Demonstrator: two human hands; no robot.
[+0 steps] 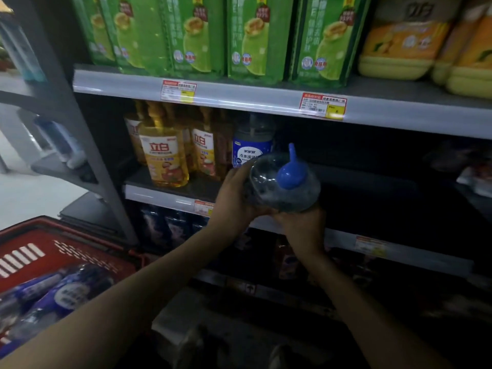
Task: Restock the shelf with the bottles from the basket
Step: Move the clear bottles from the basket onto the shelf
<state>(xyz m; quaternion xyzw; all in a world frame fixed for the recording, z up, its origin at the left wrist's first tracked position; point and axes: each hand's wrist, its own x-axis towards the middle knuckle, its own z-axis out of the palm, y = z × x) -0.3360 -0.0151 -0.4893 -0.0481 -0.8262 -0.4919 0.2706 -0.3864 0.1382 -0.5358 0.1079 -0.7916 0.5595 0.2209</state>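
Note:
A clear bottle with a blue pump cap [286,182] is held in front of the middle shelf [170,199], its top turned toward me. My left hand [234,198] grips its left side. My right hand [300,227] holds it from below. One matching clear bottle with a blue label [251,147] stands on that shelf just behind. The red basket [53,251] at the lower left holds several blue-labelled bottles [56,294] lying down.
Yellow detergent bottles [162,155] stand on the middle shelf's left part. To the right of the held bottle the shelf is dark. Green packs [258,35] and yellow packs [399,49] fill the upper shelf. Dark pouches [165,227] sit on the lower shelf.

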